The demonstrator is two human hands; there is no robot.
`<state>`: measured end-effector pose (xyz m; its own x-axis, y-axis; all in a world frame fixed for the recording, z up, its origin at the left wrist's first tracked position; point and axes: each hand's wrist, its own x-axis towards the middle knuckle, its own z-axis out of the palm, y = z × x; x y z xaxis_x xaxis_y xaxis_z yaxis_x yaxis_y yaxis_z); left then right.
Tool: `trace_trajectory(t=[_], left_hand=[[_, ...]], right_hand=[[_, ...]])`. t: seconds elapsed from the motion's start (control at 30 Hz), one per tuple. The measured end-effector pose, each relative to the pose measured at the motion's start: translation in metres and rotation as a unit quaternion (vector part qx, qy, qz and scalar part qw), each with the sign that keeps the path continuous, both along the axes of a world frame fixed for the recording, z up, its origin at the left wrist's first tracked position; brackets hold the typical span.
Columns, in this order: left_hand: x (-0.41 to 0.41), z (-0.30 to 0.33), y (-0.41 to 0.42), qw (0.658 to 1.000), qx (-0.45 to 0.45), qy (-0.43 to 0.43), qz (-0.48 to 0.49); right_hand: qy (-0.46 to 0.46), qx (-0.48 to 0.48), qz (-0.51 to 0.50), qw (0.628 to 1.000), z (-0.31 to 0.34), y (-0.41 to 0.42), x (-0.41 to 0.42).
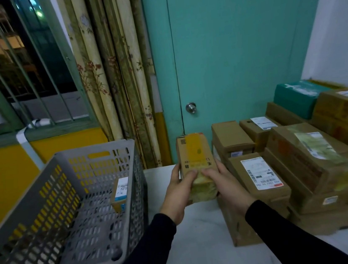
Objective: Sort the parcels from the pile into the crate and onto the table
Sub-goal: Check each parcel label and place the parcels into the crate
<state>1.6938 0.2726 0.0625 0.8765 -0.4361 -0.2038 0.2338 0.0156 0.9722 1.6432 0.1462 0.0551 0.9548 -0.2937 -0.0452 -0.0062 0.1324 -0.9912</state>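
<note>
Right now you are mid-sort, with one small cardboard parcel (pixel 196 168) lifted between both hands above the bare strip of the white table (pixel 203 238) that runs between the grey perforated crate (pixel 53 212) and the pile of boxes (pixel 305 170). Your left hand (pixel 179 194) grips the parcel's near left side, fingers curled over its top face, and your right hand (pixel 226 187) grips the near right side the same way, so the fingertips nearly meet across the yellow tape. The parcel points away from you toward the teal door (pixel 235 47), its far end raised. It sits closer to the crate's right wall than to the pile, though whether it is bound for the crate or the table I cannot tell from its markings, since the print on top is too blurred to read. One small labelled box (pixel 120 193) already leans inside the crate against its right wall, so the sorting looks barely begun. If this one goes in the crate, your next move calls for lifting it over the rim and leftward; if it belongs on the table, lower it onto the bare strip beneath your hands.
</note>
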Motion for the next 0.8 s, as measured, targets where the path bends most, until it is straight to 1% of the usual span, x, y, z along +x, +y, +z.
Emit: trace_trajectory(t=[0.2,0.3,0.43,0.53,0.7,0.8], left_hand=[[-0.001,-0.002,0.002,1.000,-0.004,0.003,-0.011],[-0.002,-0.001,0.006,0.999,0.000,-0.034,-0.030],[-0.005,0.001,0.010,0.996,-0.019,-0.065,-0.060],[0.001,-0.005,0.015,0.993,-0.036,-0.080,-0.081],[0.009,-0.005,0.027,0.991,-0.025,-0.082,-0.106],[0.010,-0.004,0.028,0.991,-0.027,-0.084,-0.097]], right_hand=[[0.001,0.021,-0.003,1.000,-0.002,0.007,-0.001],[0.007,0.013,0.000,1.000,-0.004,0.007,0.000],[0.019,0.037,0.045,0.998,-0.005,0.002,0.001],[0.004,0.048,0.067,0.997,-0.001,-0.003,-0.002],[0.013,0.066,0.103,0.992,0.007,-0.016,-0.009],[0.001,0.028,0.096,0.995,0.010,-0.018,-0.014]])
